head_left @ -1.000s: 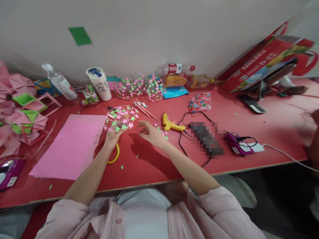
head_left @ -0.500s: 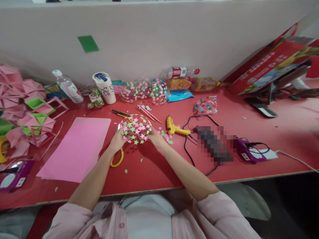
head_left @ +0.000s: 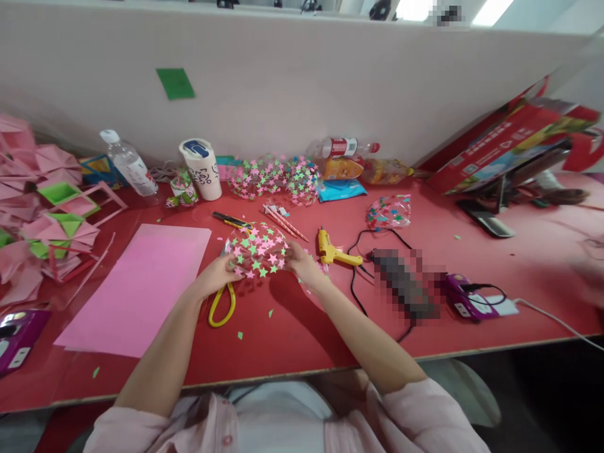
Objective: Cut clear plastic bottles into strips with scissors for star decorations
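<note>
A clear, see-through ball dotted with pink and green stars is held just above the table, between my two hands. My left hand grips it on the left side, fingers curled against its surface. On the right side my right hand holds it, with fingertips pressed to it. Yellow-handled scissors lie by my left hand, their upper part hidden behind the ball and hand. A black and yellow cutter knife lies just beyond the ball. Loose star pieces lie near my right wrist.
A yellow glue gun lies to the right, its cord beside a purple power strip. Pink paper sheets lie left. A cup, bottles and more star-covered balls line the wall. Something blurred, perhaps a hand, shows far right.
The ball has turned a little, showing its stars in other places, and both hands have shifted their hold. The view has tilted up slightly. A blurred shape has appeared at the right edge.
</note>
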Tool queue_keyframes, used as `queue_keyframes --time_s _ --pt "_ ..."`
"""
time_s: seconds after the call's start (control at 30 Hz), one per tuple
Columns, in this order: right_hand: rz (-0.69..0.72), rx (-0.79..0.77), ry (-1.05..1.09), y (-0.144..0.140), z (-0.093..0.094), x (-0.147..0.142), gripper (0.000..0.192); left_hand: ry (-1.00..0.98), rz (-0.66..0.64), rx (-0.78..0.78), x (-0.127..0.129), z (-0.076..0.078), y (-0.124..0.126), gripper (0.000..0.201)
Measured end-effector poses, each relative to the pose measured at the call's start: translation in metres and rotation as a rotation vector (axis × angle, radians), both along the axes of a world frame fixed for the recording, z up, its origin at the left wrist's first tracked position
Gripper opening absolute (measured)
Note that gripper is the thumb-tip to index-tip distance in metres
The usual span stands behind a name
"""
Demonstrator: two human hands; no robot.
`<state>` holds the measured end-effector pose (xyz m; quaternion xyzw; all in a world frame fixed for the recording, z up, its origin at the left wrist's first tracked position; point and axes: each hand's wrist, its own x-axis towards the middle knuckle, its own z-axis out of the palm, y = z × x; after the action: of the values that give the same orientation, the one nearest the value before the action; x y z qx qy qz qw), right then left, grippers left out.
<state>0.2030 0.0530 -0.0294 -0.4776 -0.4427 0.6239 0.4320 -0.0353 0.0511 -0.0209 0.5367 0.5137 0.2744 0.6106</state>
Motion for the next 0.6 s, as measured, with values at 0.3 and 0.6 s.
queue_keyframes --time_s 0.3,0.6 --pt "-0.012 0.121 -0.349 0.016 0.017 0.026 0.045 0.098 0.028 -0.106 -0.007 0.018 -0.001 0.026" --pt "-0.029 0.221 -1.32 0.104 0.043 0.01 0.029 0.517 0.296 0.413 -0.014 0.015 0.004 0.034"
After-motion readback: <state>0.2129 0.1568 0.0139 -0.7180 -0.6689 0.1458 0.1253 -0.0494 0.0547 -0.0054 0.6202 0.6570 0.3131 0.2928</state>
